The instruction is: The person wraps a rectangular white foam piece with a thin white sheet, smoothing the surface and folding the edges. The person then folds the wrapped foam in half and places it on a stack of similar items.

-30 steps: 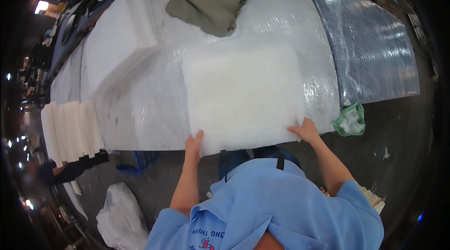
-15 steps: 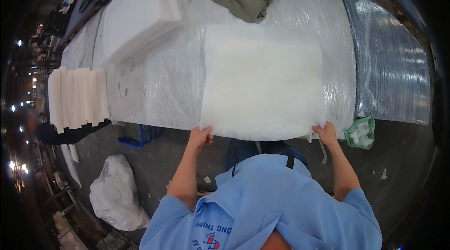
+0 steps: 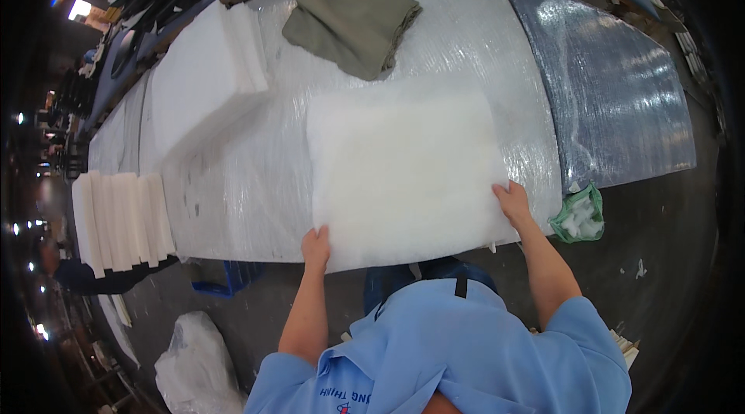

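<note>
A square sheet of white padding [image 3: 407,173] lies on the plastic-wrapped table [image 3: 233,212] in front of me. My left hand [image 3: 316,247] pinches its left edge near the front corner. On the opposite side, my right hand [image 3: 512,203] has its fingers closed on the right edge, a little farther from me. Beyond the sheet's far edge rests a folded olive-green cloth [image 3: 349,26]. The sheet's near edge hangs slightly past the table's front.
A thick white padding stack [image 3: 202,76] stands at the far left, with upright white foam strips [image 3: 124,220] nearer. A green bag of scraps [image 3: 580,216] hangs at the table's front right. Below are a blue crate [image 3: 225,280] and a clear plastic bag [image 3: 198,367]. Grey-blue wrapped surface [image 3: 613,88] adjoins right.
Both hands have shifted from the sheet's near corners onto its side edges, the right one farther up. The head view has tilted, so the table appears lower and turned.
</note>
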{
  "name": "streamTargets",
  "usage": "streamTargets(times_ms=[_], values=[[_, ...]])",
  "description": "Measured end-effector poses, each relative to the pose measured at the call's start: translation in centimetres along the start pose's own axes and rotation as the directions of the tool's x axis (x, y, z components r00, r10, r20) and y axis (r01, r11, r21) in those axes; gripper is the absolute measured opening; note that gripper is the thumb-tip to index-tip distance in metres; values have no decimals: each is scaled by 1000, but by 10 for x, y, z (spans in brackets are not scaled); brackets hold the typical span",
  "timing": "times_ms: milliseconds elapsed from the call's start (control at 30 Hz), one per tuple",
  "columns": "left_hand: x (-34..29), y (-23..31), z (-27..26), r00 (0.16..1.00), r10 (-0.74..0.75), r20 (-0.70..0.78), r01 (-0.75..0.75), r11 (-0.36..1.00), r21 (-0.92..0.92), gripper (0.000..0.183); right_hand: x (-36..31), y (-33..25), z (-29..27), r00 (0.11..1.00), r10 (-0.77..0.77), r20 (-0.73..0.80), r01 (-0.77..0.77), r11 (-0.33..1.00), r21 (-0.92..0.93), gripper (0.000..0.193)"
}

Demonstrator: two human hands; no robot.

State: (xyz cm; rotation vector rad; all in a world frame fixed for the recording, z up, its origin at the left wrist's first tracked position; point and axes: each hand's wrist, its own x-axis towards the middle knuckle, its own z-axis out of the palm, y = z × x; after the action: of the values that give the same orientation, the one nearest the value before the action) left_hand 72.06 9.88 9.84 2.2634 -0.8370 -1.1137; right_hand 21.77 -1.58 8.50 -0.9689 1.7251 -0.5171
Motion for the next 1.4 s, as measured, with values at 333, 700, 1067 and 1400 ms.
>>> streamTargets(times_ms=[333,700,1067,1400], values=[[64,55,-11,954,-226,194,271,931,-244,41,45,-58,7,999,1,-32,-2,1000,-22,34],[133,102,12,998,-13,65,24,985,-172,42,51,-35,9,984,37,-173,-28,998,51,37],[32,15,9,994,-30,109,51,978,-201,38,-12,37,19,980,-64,-190,65,998,-4,36],[88,60,-29,919,-239,314,291,948,-131,63,32,-32,-1,998,64,15,-66,983,172,38]])
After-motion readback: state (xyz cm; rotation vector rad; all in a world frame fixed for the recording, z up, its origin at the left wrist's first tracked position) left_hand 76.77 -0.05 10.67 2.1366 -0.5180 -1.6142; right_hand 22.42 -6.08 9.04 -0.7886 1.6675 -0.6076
